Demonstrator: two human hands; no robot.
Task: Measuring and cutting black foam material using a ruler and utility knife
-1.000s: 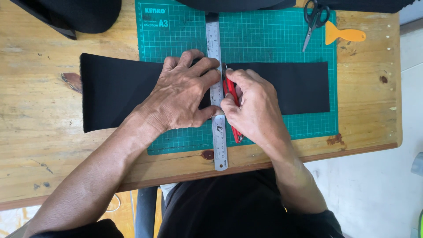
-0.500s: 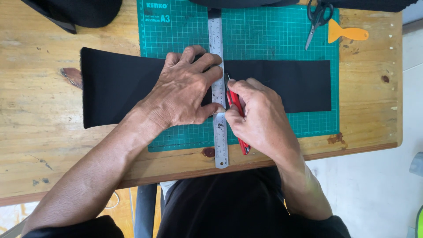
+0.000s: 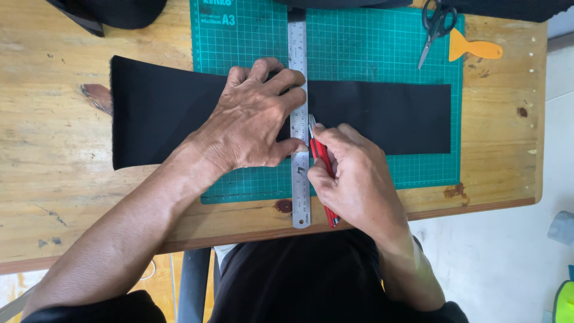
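- A cutting mat (image 3: 382,54) lies on the table (image 3: 54,179), toward its right edge.
- A fabric strip (image 3: 155,110) crosses the mat, overhanging its left edge.
- A ruler (image 3: 298,54) lies across the strip.
- Scissors (image 3: 434,27) and a scraper (image 3: 472,49) sit at the table's far right corner.
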